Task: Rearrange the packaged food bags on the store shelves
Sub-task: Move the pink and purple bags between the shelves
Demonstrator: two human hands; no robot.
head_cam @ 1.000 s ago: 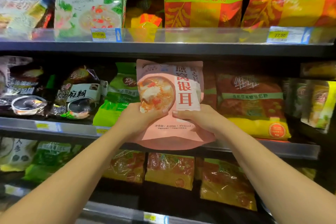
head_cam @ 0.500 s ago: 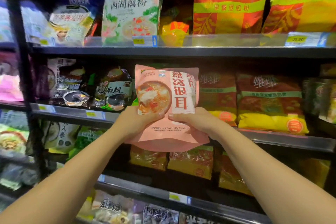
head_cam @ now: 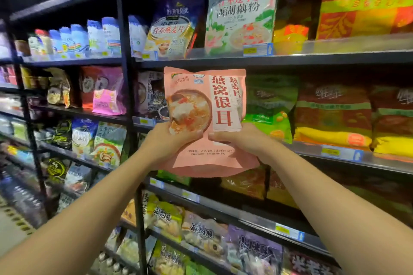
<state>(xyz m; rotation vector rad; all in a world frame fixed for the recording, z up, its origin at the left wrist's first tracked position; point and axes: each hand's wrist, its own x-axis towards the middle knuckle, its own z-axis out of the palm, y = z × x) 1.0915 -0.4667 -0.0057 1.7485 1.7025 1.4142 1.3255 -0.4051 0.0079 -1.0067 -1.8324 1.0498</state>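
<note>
1. While both forearms reach up from the bottom edge, the left hand (head_cam: 168, 143) and right hand (head_cam: 242, 140) grip the pink bag (head_cam: 206, 118) by its lower half; fingers curl round each side, thumbs press the front, tips nearly meeting at the middle.
2. Pink bag is off the shelf, upright and facing the camera, in the air in front of the middle shelf (head_cam: 312, 152), top edge just under the upper shelf (head_cam: 290, 58).
3. Step in hand, my read: carrying the bag to a new slot. Do it well: keep both hands low on the bag so it stays upright with the label forward, lift over the shelf lip, seat the base flat, don't shove neighbours back.
4. Look of the bag: flat-bottom pouch, salmon pink, bowl photo left of a white panel with red characters, small print near the bottom. Looks soft and full; the thumbs dent the front slightly.
5. Just behind the pink bag on its right: a green bag (head_cam: 270, 105), then red-and-yellow bags (head_cam: 333, 118) further right.
6. Behind it on the left: dark packs, partly hidden.
7. Above it, on the upper shelf: a white lotus-print bag (head_cam: 241, 15) and a purple oat bag (head_cam: 176, 27).
8. Target slot: cannot tell.
</note>
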